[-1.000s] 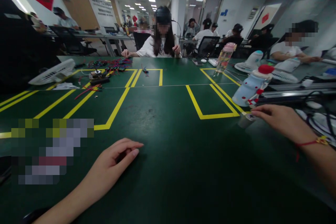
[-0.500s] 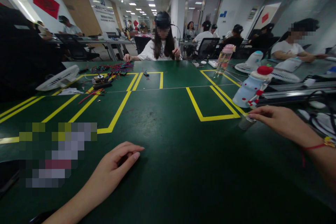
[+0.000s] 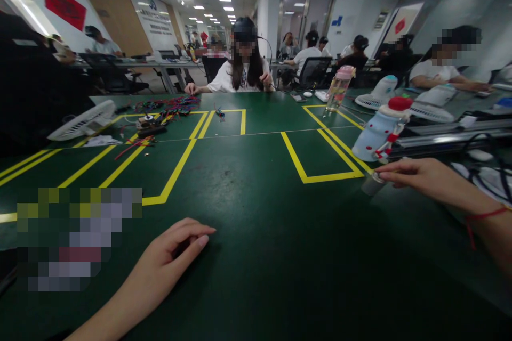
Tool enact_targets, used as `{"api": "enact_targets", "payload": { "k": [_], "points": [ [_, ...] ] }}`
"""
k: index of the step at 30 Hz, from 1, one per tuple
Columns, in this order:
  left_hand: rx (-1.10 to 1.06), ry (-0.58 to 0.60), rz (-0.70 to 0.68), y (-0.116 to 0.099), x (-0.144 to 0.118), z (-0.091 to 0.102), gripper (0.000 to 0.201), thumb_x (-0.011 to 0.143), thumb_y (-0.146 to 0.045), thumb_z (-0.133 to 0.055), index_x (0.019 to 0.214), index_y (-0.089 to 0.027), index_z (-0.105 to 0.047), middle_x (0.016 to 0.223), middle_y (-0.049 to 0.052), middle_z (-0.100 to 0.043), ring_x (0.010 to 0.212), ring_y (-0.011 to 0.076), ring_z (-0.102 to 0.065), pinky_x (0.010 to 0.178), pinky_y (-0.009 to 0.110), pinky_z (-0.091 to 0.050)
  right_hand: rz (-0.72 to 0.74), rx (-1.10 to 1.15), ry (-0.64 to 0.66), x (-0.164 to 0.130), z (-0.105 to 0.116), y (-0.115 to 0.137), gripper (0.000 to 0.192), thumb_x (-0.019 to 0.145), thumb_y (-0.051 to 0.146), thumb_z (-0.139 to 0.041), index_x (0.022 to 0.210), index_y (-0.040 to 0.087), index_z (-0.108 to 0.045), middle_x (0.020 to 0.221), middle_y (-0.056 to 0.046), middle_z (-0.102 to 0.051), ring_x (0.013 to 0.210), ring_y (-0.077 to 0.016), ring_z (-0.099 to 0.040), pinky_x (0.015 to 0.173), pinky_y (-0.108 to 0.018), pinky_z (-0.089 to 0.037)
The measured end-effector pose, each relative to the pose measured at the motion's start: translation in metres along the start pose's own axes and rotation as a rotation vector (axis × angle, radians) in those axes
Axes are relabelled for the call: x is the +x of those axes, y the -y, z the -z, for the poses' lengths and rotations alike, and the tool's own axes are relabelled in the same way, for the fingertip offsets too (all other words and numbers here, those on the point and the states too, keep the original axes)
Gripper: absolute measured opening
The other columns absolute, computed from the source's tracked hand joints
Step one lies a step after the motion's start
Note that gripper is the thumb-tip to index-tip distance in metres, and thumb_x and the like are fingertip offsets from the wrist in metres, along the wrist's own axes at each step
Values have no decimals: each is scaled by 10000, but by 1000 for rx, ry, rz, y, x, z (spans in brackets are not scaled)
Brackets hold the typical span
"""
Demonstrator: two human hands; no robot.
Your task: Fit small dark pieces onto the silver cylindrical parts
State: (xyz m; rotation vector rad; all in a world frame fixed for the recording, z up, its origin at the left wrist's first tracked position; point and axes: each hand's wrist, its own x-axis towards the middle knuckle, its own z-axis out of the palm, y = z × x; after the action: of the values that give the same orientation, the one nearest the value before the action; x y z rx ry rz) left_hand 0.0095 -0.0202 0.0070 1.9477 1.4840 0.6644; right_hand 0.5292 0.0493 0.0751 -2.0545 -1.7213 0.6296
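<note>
At the right, my right hand (image 3: 428, 181) pinches the top of a small silver metal cylinder (image 3: 373, 183) between thumb and fingertips. The cylinder is tilted and a little blurred; whether its base touches the table I cannot tell. Just behind it stands a light blue bottle (image 3: 371, 136) with red dots and a red cap. My left hand (image 3: 176, 248) rests on the green tabletop (image 3: 256, 256), fingers loosely bent, a gap between thumb and forefinger, holding nothing.
Yellow tape (image 3: 333, 177) marks the table. Several wires (image 3: 182, 104) and electronic parts lie at the far left beside a white fan (image 3: 86, 120). Metal rails (image 3: 436, 141) and a black cable (image 3: 480, 181) lie right. A pink-lidded bottle (image 3: 339, 90) stands farther back; a person (image 3: 242, 69) sits opposite.
The whole view has shifted slightly left. My right hand still pinches the cylinder in nearly the same place, and my left hand keeps its pose on the table.
</note>
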Motion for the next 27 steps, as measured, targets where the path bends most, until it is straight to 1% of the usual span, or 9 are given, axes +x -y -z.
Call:
{"api": "enact_targets", "payload": {
  "k": [4, 7, 12, 15, 17, 19, 22, 24, 27],
  "points": [
    [-3, 12, 6, 2, -1, 0, 229, 911, -434, -541, 1039, -316, -690, 1047, 9, -663, 964, 199, -636, 808, 272, -520, -8, 94, 31, 2, -1, -5, 350, 759, 388, -670, 1037, 189, -746, 1071, -83, -697, 919, -178, -653, 747, -248, -515],
    [-7, 18, 12, 2, 0, 0, 235, 913, -441, -536, 1042, -314, -686, 1053, 13, -658, 960, 203, -636, 799, 279, -521, 27, 76, -19, 3, -1, -7, 438, 719, 410, -712, 1087, 175, -719, 1058, -114, -698, 892, -196, -669, 730, -259, -516],
    [-19, 14, 12, 1, 1, 0, 224, 909, -442, -545, 1034, -323, -688, 1054, 1, -653, 970, 197, -636, 808, 273, -513, 82, 19, -7, 2, 0, -5, 330, 779, 460, -632, 888, 161, -722, 1004, -116, -703, 851, -176, -670, 730, -253, -510],
    [-30, 9, 19, 0, 1, -1, 228, 910, -444, -546, 1034, -313, -686, 1046, 3, -650, 965, 193, -635, 802, 268, -508, 106, 28, 17, -1, -4, -9, 306, 798, 399, -624, 994, 180, -709, 1043, -104, -695, 888, -165, -669, 762, -235, -505],
    [-39, 5, 14, -1, 1, -2, 234, 912, -446, -543, 1034, -305, -684, 1041, 5, -648, 963, 192, -632, 808, 271, -502, 111, 56, 14, -4, -11, -17, 372, 789, 399, -643, 1097, 194, -675, 1075, -99, -687, 929, -173, -669, 809, -237, -510],
    [-42, 4, 11, -1, 2, -2, 240, 911, -452, -543, 1033, -301, -683, 1039, 8, -649, 963, 193, -630, 812, 275, -498, 134, 71, -55, -8, -23, -29, 499, 740, 438, -693, 1177, 203, -636, 1107, -101, -677, 954, -197, -671, 847, -265, -523],
    [-44, 13, 7, 1, 2, -3, 241, 910, -456, -541, 1028, -302, -683, 1033, 8, -653, 963, 196, -628, 813, 279, -494, 172, 25, -241, -11, -44, -43, 697, 662, 499, -745, 1276, 211, -581, 1178, -107, -650, 987, -237, -665, 896, -333, -532],
    [-47, 14, 3, 2, 1, -3, 238, 909, -455, -542, 1028, -304, -682, 1033, 8, -653, 967, 197, -625, 820, 281, -491, 176, -10, -314, -12, -54, -47, 722, 674, 526, -728, 1307, 220, -564, 1195, -103, -643, 1009, -247, -659, 939, -356, -515],
    [-45, 14, 10, 2, -1, -3, 243, 911, -455, -540, 1044, -301, -674, 1045, 10, -647, 971, 198, -621, 822, 285, -488, 175, -26, -348, -13, -62, -46, 711, 706, 533, -701, 1337, 244, -545, 1162, -87, -660, 1008, -239, -660, 960, -352, -503]
  ]
}}
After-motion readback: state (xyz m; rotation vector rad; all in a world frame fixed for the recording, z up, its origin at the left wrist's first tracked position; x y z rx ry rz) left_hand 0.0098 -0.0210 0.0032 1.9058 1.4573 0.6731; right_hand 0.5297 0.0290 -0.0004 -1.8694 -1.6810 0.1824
